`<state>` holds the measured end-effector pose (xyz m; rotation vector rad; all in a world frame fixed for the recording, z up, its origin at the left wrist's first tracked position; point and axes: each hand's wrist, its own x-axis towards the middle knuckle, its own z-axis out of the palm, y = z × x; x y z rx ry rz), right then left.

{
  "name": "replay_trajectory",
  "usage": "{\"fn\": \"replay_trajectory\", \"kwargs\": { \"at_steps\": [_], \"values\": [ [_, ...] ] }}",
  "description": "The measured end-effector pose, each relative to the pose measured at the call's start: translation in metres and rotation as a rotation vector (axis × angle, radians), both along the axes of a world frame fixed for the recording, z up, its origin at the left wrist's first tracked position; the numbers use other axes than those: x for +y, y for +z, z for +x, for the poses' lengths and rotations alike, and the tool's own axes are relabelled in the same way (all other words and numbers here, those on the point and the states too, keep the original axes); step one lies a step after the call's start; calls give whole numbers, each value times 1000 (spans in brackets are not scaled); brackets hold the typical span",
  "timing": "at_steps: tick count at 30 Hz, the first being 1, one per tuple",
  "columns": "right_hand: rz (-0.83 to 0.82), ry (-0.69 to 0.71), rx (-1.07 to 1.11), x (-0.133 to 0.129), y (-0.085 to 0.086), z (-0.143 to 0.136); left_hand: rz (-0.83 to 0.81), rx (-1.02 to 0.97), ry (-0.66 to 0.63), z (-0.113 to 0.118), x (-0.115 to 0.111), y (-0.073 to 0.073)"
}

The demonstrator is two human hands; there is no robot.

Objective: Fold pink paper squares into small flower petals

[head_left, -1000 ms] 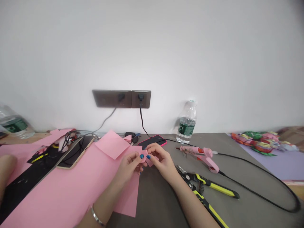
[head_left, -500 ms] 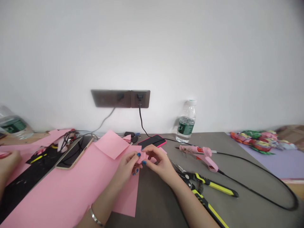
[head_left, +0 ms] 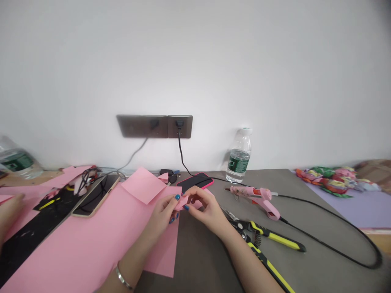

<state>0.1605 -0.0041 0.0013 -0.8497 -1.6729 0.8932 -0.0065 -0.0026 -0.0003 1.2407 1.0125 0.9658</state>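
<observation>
A small folded piece of pink paper (head_left: 181, 203) is pinched between my two hands, in the middle of the head view. My left hand (head_left: 165, 211) grips its left side with thumb and fingers. On the other side, my right hand (head_left: 203, 206) holds it with thumb and fingertips. Beneath my left forearm lies a large pink sheet (head_left: 100, 232), with a pink square (head_left: 143, 185) on its upper part. A phone with a pink edge (head_left: 195, 182) lies just behind my hands, partly covered by them.
A pink glue gun (head_left: 256, 197), yellow-black pliers (head_left: 275, 238) and a bottle (head_left: 238, 156) are on the right. Another phone (head_left: 96, 197) lies left, near another person's hand (head_left: 12, 213). Paper flowers (head_left: 339, 181) sit far right on a purple sheet (head_left: 354, 205).
The small pink paper has tilted flatter between my fingers, and my fingertips have shifted slightly. The other person's hand at the far left has moved a little.
</observation>
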Motion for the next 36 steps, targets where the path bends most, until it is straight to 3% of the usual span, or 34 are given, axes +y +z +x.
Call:
{"fn": "replay_trajectory", "kwargs": {
  "at_steps": [4, 16, 20, 27, 36],
  "values": [
    [76, -63, -66, -3, 1, -4, 68, 62, -31, -1, 2, -5],
    [457, -313, -168, -11, 5, -16, 1, -164, 11, 2, 2, -12],
    [496, -380, -142, -11, 7, -18, 24, -163, 23, 3, 1, -10],
    [416, -247, -219, -11, 7, -14, 100, -59, -38, 1, -2, 6],
    [373, -144, -251, -14, 5, -11, -47, -194, -105, 0, -1, -5]
  ]
}}
